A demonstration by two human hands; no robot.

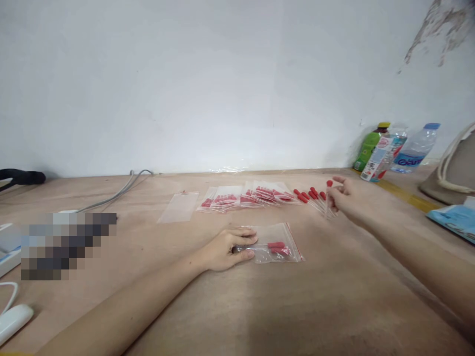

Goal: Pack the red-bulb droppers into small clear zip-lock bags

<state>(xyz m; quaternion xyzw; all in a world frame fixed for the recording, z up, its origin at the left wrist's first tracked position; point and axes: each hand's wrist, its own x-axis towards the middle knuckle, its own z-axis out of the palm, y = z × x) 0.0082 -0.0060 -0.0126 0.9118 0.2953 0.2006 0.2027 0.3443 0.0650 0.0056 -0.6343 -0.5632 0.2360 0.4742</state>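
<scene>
- At the far left of the wooden worktop (334, 306), a white device (13, 320) lies by the edge, and a grey cable (115, 194) runs back toward the wall.
- Further back, an empty clear bag (179, 207) lies flat beside a row of filled bags (247, 196) holding red-capped droppers.
- Centre: the left hand (226, 249) rests on the mouth of a zip bag (276, 243), fingers together, pinning it flat; red-capped droppers lie inside.
- Right of centre, the right hand (347, 198) has its fingers pinched on one dropper (328, 198) above the loose droppers (309, 196).
- By the look of it, this is the bagging step; the next move calls for the bag's mouth held open.
- Far right, bottles (393, 151) stand at the wall; their labels are too blurred to read.
</scene>
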